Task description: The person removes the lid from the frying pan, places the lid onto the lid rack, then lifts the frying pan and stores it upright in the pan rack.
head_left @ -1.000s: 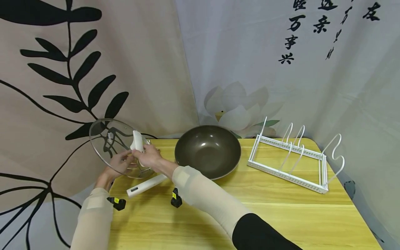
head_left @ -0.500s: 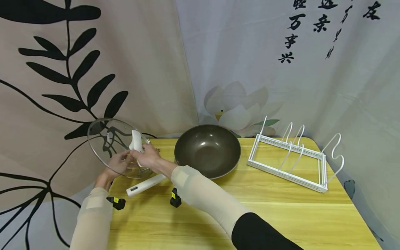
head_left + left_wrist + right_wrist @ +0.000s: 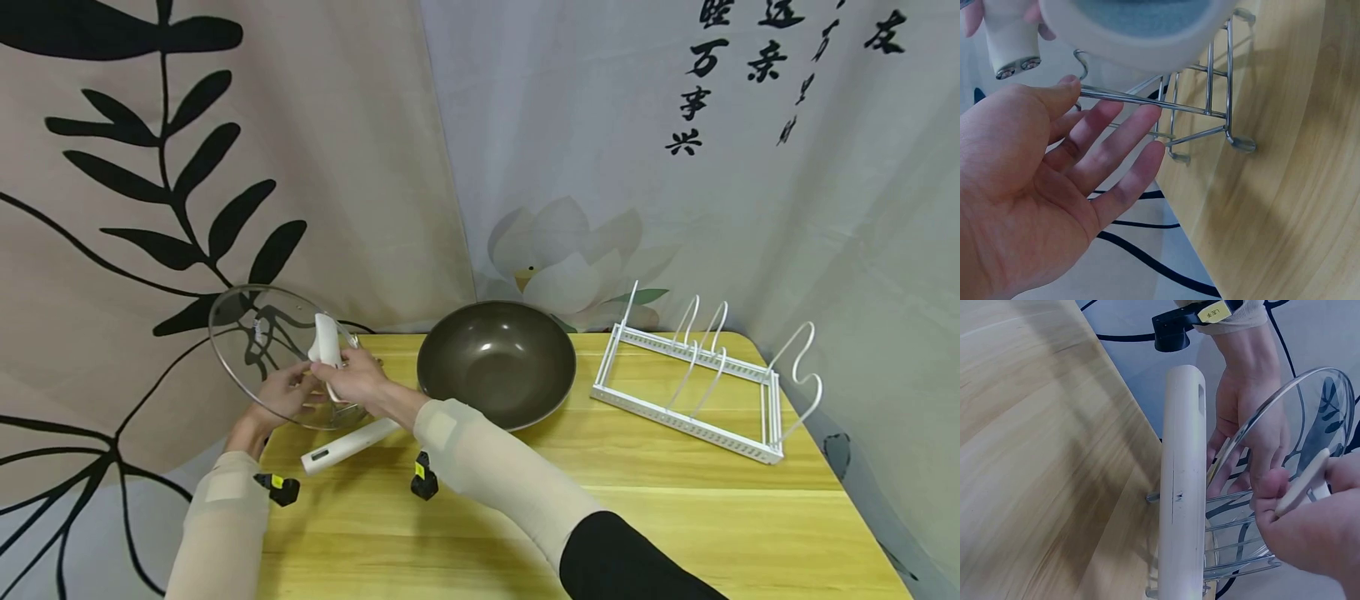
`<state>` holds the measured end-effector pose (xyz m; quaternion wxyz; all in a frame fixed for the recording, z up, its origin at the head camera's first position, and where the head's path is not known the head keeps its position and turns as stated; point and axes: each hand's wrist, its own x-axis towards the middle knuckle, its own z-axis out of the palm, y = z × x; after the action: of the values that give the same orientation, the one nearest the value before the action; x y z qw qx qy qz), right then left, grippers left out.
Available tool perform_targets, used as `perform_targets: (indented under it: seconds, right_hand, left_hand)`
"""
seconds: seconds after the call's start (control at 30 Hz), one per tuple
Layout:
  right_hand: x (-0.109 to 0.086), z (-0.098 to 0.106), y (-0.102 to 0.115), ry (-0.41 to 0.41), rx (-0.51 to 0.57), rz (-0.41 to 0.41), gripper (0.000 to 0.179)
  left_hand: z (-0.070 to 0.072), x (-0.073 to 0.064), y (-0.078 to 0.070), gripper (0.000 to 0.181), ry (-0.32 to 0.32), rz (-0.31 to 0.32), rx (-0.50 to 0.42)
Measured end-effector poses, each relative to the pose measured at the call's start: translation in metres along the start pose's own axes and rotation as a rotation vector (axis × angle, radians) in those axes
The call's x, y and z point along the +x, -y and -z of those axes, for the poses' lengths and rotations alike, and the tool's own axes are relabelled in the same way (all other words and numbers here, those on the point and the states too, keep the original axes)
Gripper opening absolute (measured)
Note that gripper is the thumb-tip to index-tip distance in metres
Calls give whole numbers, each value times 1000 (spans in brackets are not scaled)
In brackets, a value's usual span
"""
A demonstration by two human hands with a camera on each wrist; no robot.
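Note:
My right hand [image 3: 358,373] grips the white handle [image 3: 327,340] of a glass lid [image 3: 258,346], which stands on edge at the table's left end. The same lid handle [image 3: 1304,482] lies between thumb and fingers in the right wrist view. A chrome wire rack [image 3: 1197,111] stands at the table edge under the lid. My left hand [image 3: 1066,162] pinches one of its bars at thumb and forefinger, the other fingers spread. In the head view the left hand [image 3: 281,395] is low behind the glass. The white pan handle [image 3: 1182,481] runs beside both hands.
A dark wok [image 3: 497,362] sits mid-table, its white handle [image 3: 348,446] toward the left front. At the right stands a white rack [image 3: 686,429] with upright wire dividers. Curtains hang close behind the wooden table [image 3: 637,533].

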<state>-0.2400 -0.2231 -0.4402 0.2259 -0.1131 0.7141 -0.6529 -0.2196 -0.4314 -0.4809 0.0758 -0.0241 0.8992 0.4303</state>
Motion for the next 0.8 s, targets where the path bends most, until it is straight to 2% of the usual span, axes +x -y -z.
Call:
perform_targets:
  seconds: [0.13, 0.23, 0.6, 0.8]
  right_hand:
    - [0, 4, -2, 6, -54, 20, 47]
    - [0, 8, -5, 16, -95, 36, 51]
    - [-5, 25, -12, 46, -135, 51, 66]
    - [-13, 39, -12, 42, -244, 94, 67]
  left_hand:
    - [1, 2, 3, 64, -3, -26, -3]
    - [0, 2, 3, 66, -15, -15, -11]
    - [-1, -3, -4, 60, 6, -16, 2]
    - [-2, -1, -4, 59, 1, -11, 1]
